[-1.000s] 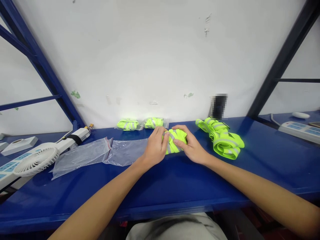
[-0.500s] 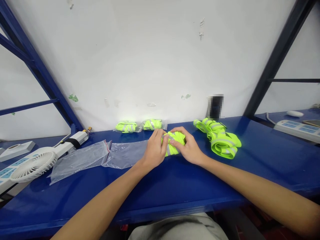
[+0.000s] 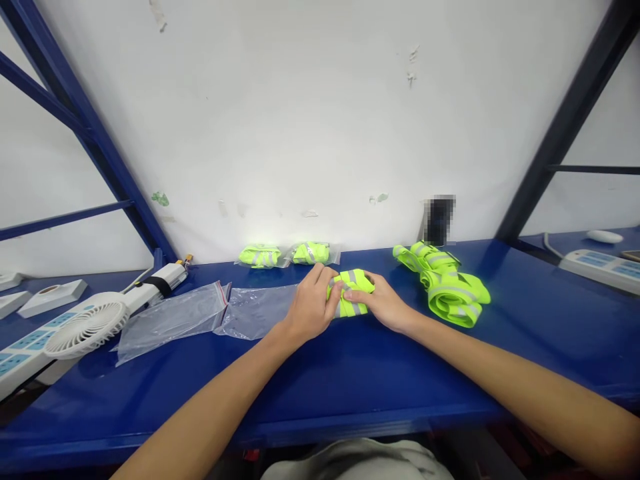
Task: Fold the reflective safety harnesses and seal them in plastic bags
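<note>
A rolled neon-yellow reflective strap bundle [image 3: 354, 283] with grey stripes is held between both hands at the middle of the table. My left hand [image 3: 314, 303] grips its left side, thumb on the near face. On the right side, my right hand [image 3: 383, 301] closes round it with the thumb pressed on the front; its other fingers are mostly behind the bundle. To the left lie two clear zip bags, one nearer my hand [image 3: 257, 312] and another [image 3: 173, 320] farther left. More neon-yellow reflective straps [image 3: 453, 287], loosely rolled, lie to the right.
Two bagged neon bundles [image 3: 260, 256] [image 3: 311, 253] rest against the wall. A white fan [image 3: 87, 330] lies by a power strip [image 3: 30, 350] at left. A dark pixelated object [image 3: 440, 220] leans on the wall. Another power strip [image 3: 605, 270] is at right. Blue frame posts flank the table [image 3: 400, 380].
The bundle has been turned in my hands, so its grey stripes face differently. My right fingers have moved from its top to behind it. The whole view has shifted slightly.
</note>
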A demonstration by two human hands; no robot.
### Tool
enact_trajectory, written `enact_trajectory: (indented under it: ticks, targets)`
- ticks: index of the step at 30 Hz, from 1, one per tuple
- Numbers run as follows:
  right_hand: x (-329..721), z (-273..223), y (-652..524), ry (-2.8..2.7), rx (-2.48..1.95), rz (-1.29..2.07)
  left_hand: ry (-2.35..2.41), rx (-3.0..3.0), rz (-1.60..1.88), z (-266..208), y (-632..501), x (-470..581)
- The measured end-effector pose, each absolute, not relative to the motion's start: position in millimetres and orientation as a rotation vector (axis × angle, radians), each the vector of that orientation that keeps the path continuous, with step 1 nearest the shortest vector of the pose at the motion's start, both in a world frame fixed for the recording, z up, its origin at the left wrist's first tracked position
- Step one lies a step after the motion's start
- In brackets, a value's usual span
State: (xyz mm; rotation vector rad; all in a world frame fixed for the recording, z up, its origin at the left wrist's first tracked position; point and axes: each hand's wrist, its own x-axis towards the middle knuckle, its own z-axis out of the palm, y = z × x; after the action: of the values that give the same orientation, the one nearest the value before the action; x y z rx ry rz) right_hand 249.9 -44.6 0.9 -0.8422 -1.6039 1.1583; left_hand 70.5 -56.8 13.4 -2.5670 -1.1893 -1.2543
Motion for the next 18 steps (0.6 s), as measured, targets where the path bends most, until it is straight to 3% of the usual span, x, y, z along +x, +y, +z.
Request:
enact_trajectory:
  ticks: [9, 13, 18]
  targets:
    - [262.8, 5.1, -36.2, -1.561, -0.984, 0.895, -1.386, -2.961, -0.543, 60.2, -49.9, 4.7]
    - [265.6, 5.3, -24.4, -1.598, -1.044, 0.774, -1.621, -2.924, -0.208, 54.9, -49.3, -28.6]
    - [263.2, 13.2, -21.4, -1.684, -1.048, 0.839, -1.650, -2.958, -0.083, 33.3, -46.2, -30.9]
